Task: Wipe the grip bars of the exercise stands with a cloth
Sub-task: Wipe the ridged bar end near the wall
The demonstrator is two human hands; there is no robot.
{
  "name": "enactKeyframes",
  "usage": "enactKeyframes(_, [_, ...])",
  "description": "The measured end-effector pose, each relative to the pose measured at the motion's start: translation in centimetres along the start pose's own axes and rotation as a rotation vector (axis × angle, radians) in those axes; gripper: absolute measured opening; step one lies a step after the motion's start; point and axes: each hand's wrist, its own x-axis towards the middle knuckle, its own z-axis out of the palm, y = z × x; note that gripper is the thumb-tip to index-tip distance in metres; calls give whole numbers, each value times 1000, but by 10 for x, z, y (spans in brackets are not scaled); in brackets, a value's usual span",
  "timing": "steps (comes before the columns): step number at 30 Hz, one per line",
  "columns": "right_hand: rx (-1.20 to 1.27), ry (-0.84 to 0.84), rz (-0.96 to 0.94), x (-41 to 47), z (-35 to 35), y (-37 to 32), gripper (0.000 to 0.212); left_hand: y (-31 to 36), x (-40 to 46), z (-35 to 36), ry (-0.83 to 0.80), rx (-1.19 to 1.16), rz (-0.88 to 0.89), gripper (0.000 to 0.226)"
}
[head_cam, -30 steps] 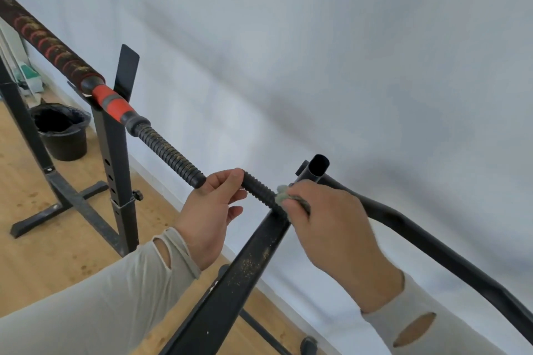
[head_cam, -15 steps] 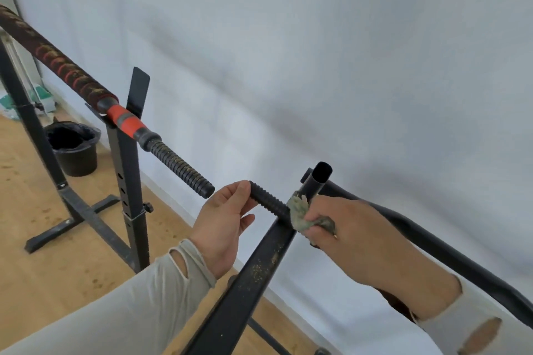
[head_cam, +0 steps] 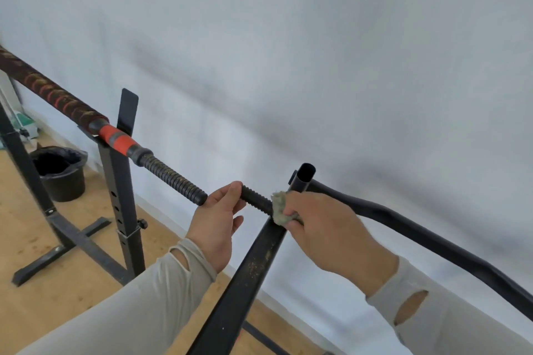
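Observation:
A short black ribbed grip bar [head_cam: 255, 199] sticks out sideways from the near stand's black upright [head_cam: 248, 277]. My left hand [head_cam: 216, 228] is closed around the bar's free end. My right hand [head_cam: 323, 228] presses a small grey-green cloth [head_cam: 281, 209] against the bar where it joins the upright. The open top of a black tube [head_cam: 305, 174] rises just behind the cloth. A second, longer ribbed bar [head_cam: 173, 179] with an orange collar rests on the far stand [head_cam: 119, 196], and its tip ends beside my left hand.
A black curved rail [head_cam: 418, 239] runs from the tube down to the right. A black bucket [head_cam: 59, 173] sits on the wooden floor by the white wall. The far stand's black feet [head_cam: 62, 251] spread across the floor at left.
The cloth has come out from under my right hand's fingers and now shows against the bar's base. My view has shifted, so the stands sit further right. My left hand keeps its hold.

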Motion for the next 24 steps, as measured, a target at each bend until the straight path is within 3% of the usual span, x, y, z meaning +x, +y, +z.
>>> enactKeyframes(5, [-232,14,2,-6,-2,-7,4,-2,-5,7,-5,-4,-27,12])
enactKeyframes(12, [-124,156,-24,38,16,-54,2,-2,-3,5,-91,-26,-54,16])
enactKeyframes(17, [-224,109,-56,9,10,-45,42,2,-3,6,-9,26,-61,23])
enactKeyframes(24, [-312,165,-5,-39,-8,-25,40,11,-17,9,11,113,-83,24])
